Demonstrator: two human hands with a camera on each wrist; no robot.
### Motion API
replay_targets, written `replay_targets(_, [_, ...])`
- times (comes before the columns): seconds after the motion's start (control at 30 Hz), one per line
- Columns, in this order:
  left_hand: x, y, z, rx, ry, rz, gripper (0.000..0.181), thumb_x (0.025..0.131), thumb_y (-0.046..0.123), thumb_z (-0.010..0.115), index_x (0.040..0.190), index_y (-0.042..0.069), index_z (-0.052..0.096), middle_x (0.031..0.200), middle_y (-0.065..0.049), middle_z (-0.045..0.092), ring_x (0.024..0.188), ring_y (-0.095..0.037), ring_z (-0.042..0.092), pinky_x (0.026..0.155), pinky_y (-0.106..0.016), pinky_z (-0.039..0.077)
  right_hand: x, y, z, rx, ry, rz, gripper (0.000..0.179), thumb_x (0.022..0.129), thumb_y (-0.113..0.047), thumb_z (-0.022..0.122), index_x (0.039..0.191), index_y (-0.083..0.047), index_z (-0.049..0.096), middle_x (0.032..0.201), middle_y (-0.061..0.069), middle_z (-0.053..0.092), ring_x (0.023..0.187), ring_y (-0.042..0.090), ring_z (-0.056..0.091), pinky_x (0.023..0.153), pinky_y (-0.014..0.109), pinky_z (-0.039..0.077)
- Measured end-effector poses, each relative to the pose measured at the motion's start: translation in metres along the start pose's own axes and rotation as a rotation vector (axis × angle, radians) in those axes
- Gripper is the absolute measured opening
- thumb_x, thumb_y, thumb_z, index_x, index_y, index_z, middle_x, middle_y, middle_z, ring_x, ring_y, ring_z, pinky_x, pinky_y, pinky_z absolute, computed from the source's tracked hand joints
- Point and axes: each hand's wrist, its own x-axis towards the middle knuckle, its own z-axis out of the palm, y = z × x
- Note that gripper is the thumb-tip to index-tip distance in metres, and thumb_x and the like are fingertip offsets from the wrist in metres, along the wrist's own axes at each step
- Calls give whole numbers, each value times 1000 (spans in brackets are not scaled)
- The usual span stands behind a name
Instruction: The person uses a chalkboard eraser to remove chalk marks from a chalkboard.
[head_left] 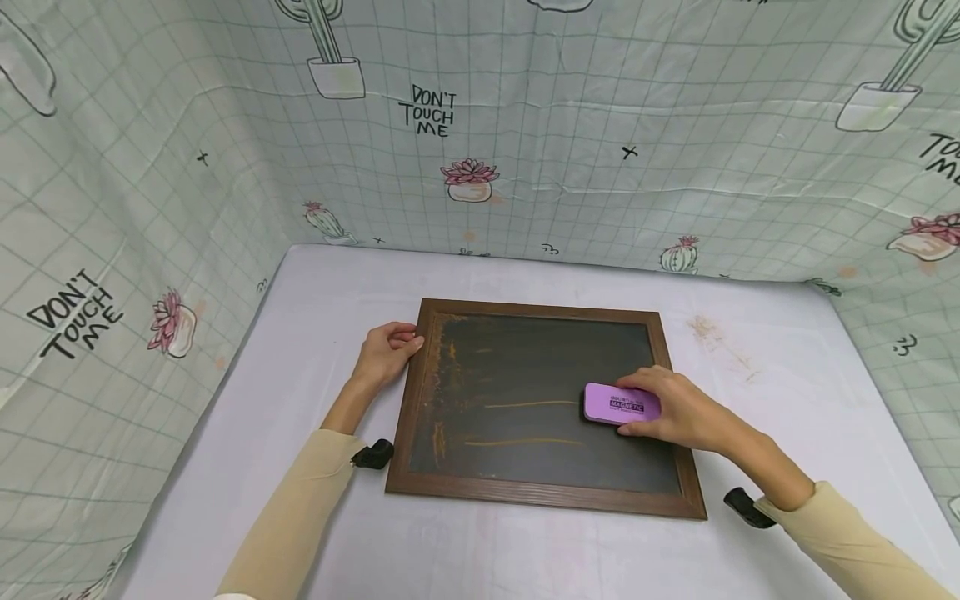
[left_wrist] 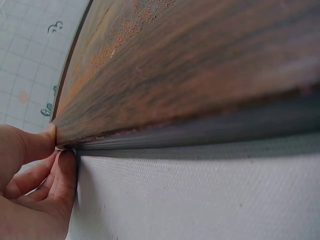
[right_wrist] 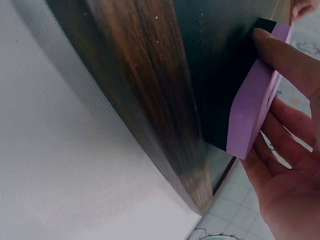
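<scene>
A chalkboard with a brown wooden frame lies on the white table, with two orange-yellow chalk lines and smudges on its dark surface. My left hand pinches the frame's left side near the far corner. In the left wrist view, the thumb of that hand is against the wooden frame, the fingers below it. A purple magnetic eraser with a dark felt pad is gripped in my right hand, over the board's right half. In the right wrist view, thumb and fingers hold the eraser by opposite sides, its felt against the board.
Orange chalk dust is scattered on the table to the right of the board. Loose crumbs also lie along the board's inner left edge. A grid-patterned cloth with cactus drawings rises behind the table and at both sides.
</scene>
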Motion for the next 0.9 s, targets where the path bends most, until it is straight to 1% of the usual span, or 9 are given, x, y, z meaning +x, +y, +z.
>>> replay_targets(0.23, [0,2,0,11,4,-10,34,100,11,68,129,-8,64,110,-21,66,97,-29,61,81,-27,46,3,-2,1,-3,-13,22,54,75,-24,94,118,0,72,104,0,69,88,12,56,72,31,48])
replay_targets(0.47, [-1,3,1,23,-4,-16,35,101,11,67,130,-8,63,112,-21,65,99,-31,61,86,-36,48,8,-5,2,3,-16,10,54,75,-26,94,118,-1,72,101,-2,67,86,10,53,71,29,46])
replay_targets(0.63, [0,2,1,20,-7,-19,35,101,11,67,130,-8,63,112,-21,65,100,-31,62,87,-36,48,11,-6,3,13,-27,8,55,76,-28,94,119,0,72,102,-1,67,85,10,51,70,28,45])
replay_targets(0.9, [0,2,1,17,-9,-28,35,101,12,67,130,-7,63,111,-20,65,100,-31,62,87,-36,48,16,-6,7,7,-14,-11,54,75,-26,94,117,0,73,102,0,68,85,10,53,70,27,46])
